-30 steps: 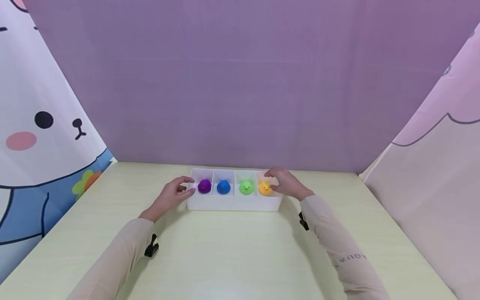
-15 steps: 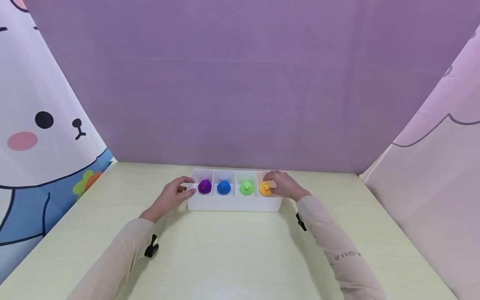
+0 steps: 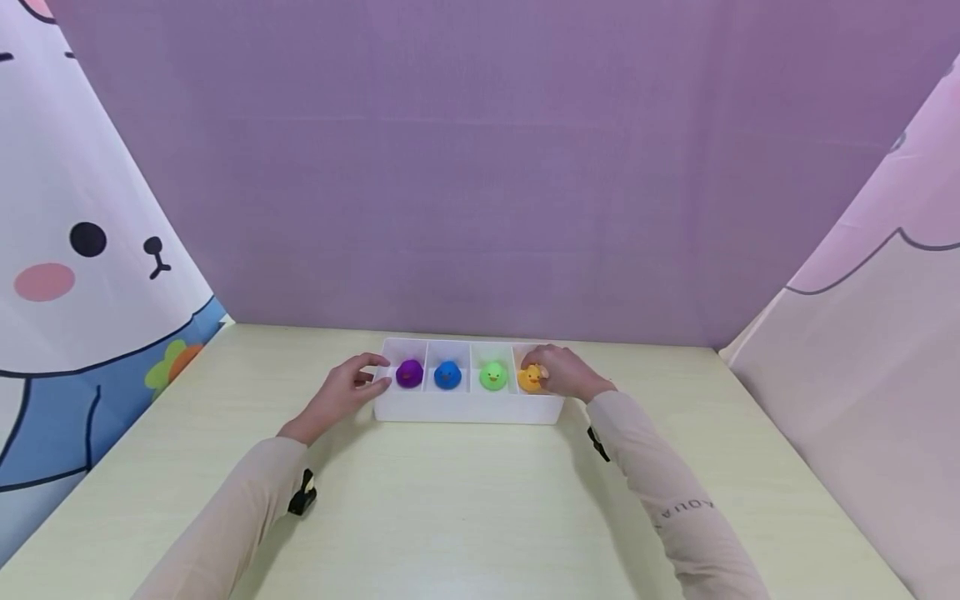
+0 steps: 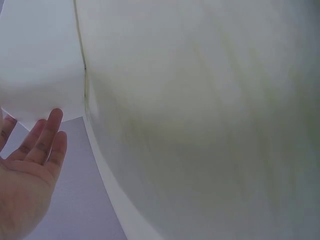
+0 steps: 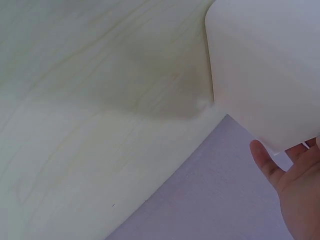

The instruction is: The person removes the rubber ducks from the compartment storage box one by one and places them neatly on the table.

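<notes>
A white divided box holds rubber ducks in separate compartments: purple at the left, then a blue duck, a green duck and a yellow duck at the right end. My right hand reaches into that end compartment, index finger and thumb pinching the yellow duck; in the right wrist view the duck is hidden behind the box wall. At the opposite end, my left hand touches the box's left rim with spread, relaxed fingers. The left wrist view shows its fingers against the end wall.
The box stands near the back of a pale wood-grain table, close to a purple backdrop. Printed cloths hang at both sides, the left one with a cartoon animal. A dark wrist mount sits under the left sleeve.
My right hand has moved slightly left and down, its fingers closing in on the yellow duck. The left hand, the box and the other ducks have stayed in place.
</notes>
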A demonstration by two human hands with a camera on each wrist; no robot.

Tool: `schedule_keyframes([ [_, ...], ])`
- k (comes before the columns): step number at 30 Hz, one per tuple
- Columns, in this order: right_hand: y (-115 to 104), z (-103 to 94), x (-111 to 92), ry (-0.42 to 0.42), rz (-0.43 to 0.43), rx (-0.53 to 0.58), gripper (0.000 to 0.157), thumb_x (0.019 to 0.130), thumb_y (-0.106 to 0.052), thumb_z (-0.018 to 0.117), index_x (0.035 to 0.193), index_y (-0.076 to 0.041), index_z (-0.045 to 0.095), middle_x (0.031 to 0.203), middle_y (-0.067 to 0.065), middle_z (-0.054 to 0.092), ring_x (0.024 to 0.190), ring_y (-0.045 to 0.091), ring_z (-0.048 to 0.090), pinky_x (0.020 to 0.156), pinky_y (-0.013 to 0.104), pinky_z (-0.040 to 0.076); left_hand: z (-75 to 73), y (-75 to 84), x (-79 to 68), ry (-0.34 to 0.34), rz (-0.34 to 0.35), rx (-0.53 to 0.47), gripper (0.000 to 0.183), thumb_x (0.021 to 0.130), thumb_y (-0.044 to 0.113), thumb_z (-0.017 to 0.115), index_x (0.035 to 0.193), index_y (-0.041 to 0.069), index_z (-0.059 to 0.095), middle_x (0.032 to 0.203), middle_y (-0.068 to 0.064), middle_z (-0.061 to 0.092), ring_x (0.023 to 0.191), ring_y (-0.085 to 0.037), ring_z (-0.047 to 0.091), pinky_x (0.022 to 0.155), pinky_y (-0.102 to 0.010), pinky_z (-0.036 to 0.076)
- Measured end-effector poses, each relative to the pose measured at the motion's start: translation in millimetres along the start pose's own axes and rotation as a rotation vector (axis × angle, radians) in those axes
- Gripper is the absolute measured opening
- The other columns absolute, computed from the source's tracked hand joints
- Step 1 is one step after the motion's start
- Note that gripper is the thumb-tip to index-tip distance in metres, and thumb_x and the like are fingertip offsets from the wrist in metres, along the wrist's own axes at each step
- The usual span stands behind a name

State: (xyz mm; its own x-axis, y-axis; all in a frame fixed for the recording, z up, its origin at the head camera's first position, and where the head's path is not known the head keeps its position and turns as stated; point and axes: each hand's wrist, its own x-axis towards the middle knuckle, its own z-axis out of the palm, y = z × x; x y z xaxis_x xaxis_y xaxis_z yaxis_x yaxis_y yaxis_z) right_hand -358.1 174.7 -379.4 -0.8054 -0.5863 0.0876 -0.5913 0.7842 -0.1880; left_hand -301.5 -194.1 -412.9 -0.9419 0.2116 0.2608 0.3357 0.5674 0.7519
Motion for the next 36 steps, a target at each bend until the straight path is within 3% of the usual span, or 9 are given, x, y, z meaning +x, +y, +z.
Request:
schedule_keyframes([
  [11, -2.4, -1.0, -1.2, -0.004, -0.015, -0.045, 0.034, 0.076, 0.007, 0.063, 0.105, -0.01, 0.066, 0.113, 0.007, 0.064, 0.108, 0.027, 0.056, 0.087, 0.052, 0.046, 0.0, 0.8, -0.7, 0.0, -0.006, 0.004, 0.038, 0.087, 0.027, 0.061, 0.119, 0.007, 0.053, 0.125, -0.017, 0.053, 0.103, -0.039, 0.058, 0.087, -0.047, 0.051],
  [36, -0.4, -3.4, -1.7, 0.003, -0.03, -0.083, 0.032, 0.077, 0.002, 0.066, 0.106, -0.012, 0.066, 0.112, 0.005, 0.065, 0.105, 0.026, 0.057, 0.086, 0.05, 0.046, -0.5, 1.0, 1.4, 0.003, -0.028, 0.016, 0.036, 0.087, 0.026, 0.062, 0.117, 0.007, 0.054, 0.124, -0.018, 0.054, 0.1, -0.036, 0.06, 0.086, -0.045, 0.051],
])
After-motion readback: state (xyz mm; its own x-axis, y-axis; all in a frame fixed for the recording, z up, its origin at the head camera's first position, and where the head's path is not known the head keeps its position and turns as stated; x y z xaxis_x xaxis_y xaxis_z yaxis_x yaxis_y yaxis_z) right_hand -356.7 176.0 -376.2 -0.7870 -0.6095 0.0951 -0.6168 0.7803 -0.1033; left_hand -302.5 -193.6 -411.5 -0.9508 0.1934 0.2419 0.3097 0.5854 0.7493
